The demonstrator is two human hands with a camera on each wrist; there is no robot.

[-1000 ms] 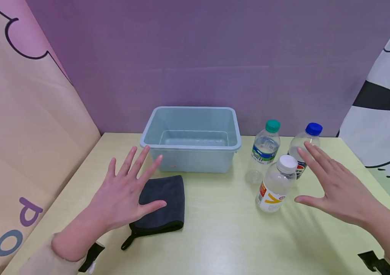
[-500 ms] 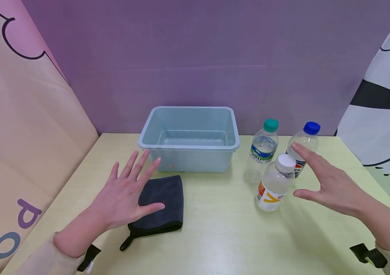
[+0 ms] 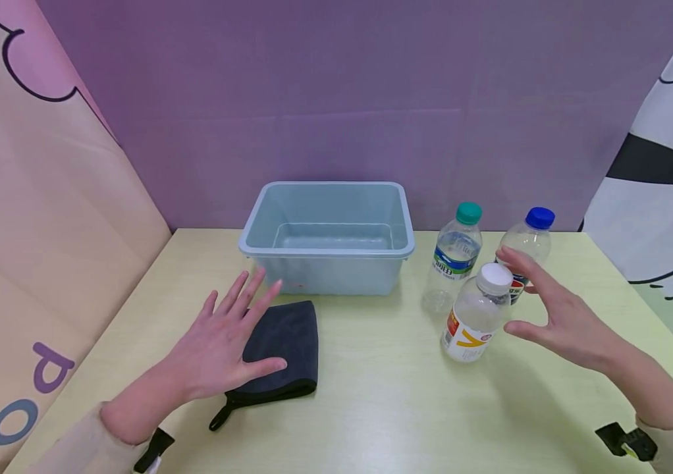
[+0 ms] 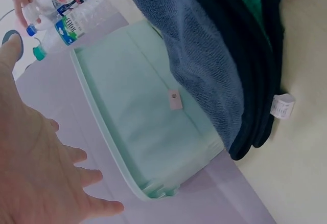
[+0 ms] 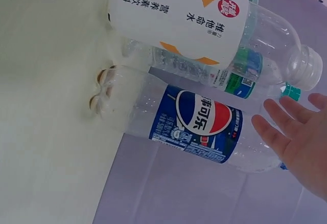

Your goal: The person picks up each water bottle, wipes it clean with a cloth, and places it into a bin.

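Note:
My left hand (image 3: 224, 355) hovers with fingers spread over the left side of a folded dark towel (image 3: 289, 349), holding nothing. In the left wrist view the towel (image 4: 204, 55) shows a grey-blue face and black edging. At the right stands a clear bottle with a white cap (image 3: 471, 329). My right hand (image 3: 567, 322) is just right of it, thumb and fingers apart, gripping nothing. Behind are a green-capped water bottle (image 3: 455, 257) and a blue-capped Pepsi bottle (image 3: 529, 245), partly hidden by the hand. In the right wrist view the fingers (image 5: 278, 132) overlap the Pepsi bottle (image 5: 199, 121); contact is unclear.
A light blue plastic basin (image 3: 327, 273) stands at the back middle of the pale table (image 3: 384, 408). A purple cloth (image 3: 342, 85) hangs behind, with printed cloths on the left and right sides.
My right hand has shifted left and closer to the white-capped bottle, its fingers bending a little more. The left hand has barely moved. The bottles, towel and basin stay in place.

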